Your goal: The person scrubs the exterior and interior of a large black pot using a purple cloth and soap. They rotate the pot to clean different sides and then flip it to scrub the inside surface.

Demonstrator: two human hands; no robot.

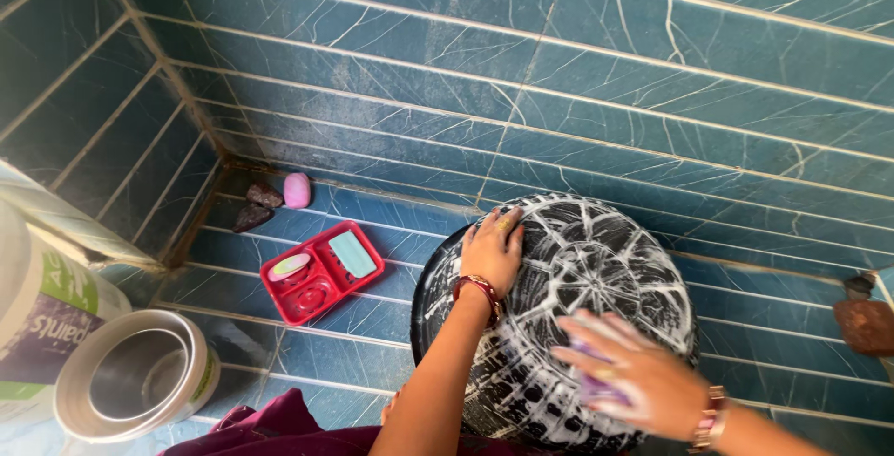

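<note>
A home washing area or bathroom: blue marbled tiles cover both wall and floor, meeting in a corner at upper left. A red soap tray with soap bars sits on the floor at centre left, and buckets stand at lower left.

1. The soapy black pan fills the middle floor, with the left hand and right hand on it.
2. The red soap tray lies just left of it, a narrow gap between.
3. The white bucket blocks the lower left.
4. The pink soap and dark stones crowd the corner.
5. Bare tile floor lies open on the right.
</note>
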